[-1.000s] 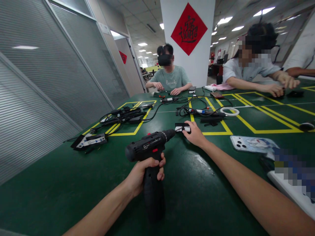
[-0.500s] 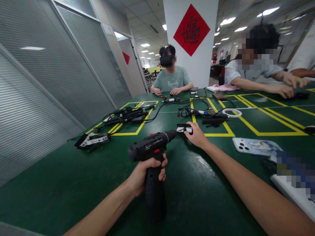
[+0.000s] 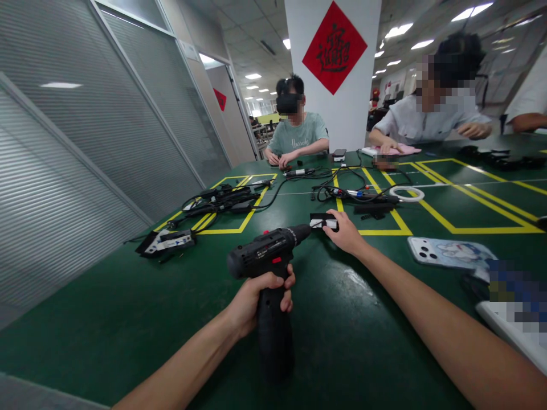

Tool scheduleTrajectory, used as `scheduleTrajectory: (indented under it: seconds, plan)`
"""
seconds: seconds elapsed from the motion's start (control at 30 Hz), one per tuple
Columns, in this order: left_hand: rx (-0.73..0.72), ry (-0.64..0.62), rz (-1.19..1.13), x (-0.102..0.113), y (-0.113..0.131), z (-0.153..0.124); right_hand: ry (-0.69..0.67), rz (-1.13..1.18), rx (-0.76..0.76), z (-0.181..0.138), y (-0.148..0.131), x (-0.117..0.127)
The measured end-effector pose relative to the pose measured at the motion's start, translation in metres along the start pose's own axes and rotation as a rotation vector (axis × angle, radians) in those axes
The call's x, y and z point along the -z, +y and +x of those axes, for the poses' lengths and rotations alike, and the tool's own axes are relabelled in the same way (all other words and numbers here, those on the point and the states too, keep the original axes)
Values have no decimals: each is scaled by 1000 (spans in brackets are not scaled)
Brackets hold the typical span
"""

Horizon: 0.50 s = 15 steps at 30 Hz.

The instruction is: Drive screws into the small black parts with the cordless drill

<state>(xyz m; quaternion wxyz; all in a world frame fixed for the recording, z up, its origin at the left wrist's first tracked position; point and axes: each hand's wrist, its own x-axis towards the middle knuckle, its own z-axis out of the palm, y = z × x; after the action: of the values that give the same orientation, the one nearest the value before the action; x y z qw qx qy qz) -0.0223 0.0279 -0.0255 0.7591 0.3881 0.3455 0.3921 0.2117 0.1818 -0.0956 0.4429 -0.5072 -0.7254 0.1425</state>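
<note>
While tight in left hand [image 3: 248,302], drill [image 3: 272,304], chuck [image 3: 301,232] foremost, barrel [image 3: 265,249] axis forward and right

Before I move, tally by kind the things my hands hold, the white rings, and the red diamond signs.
Drill, in the left hand: 1
Black-and-white piece, in the right hand: 1
White ring: 1
Red diamond signs, one large, one small: 2
Total: 5

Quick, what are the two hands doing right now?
Left hand: closed around the handle of the black drill.
Right hand: closed, fingers and thumb holding a small black-and-white piece.
</note>
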Motion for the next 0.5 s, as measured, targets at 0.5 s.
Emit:
scheduleTrajectory:
  seconds: [0.5]
  plan:
    - [-5,8,-2,0,0,0,-5,8,13,3,3,0]
